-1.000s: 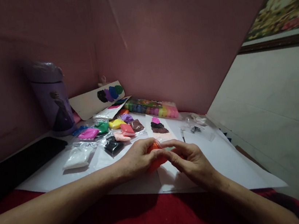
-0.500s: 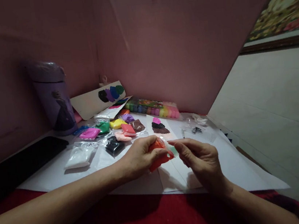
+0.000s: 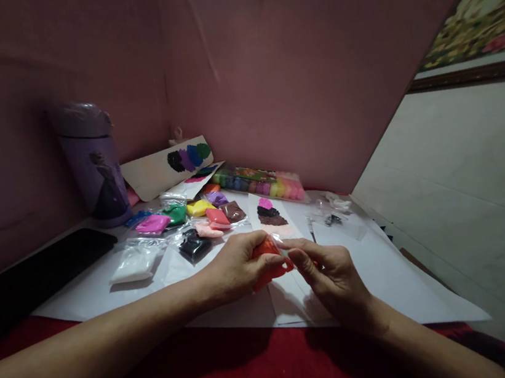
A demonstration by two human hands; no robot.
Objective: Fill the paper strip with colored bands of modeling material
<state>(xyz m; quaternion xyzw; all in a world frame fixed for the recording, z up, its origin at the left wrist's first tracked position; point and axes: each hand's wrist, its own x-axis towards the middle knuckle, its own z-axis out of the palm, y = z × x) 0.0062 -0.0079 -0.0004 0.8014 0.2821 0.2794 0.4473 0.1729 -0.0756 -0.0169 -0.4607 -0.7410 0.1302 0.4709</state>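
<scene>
Item: orange packet (image 3: 263, 249), above the white paper (image 3: 386, 286)'s near edge, between my hands. Left hand (image 3: 235, 265): pinching its body. Right hand (image 3: 332, 268): thumb and forefinger pinching its clear end (any seal is too small for me to make out). Step, I judge: working that end; next move calls for a steady left grip.

"What carries everything?"
"A white sheet (image 3: 404, 280), with red cloth (image 3: 239, 370) along its near edge."
"And on the sheet?"
"Bagged coloured packets (image 3: 195, 245), a purple cup (image 3: 106, 192), a painted strip (image 3: 271, 214), a long clear pack (image 3: 258, 183)."
</scene>
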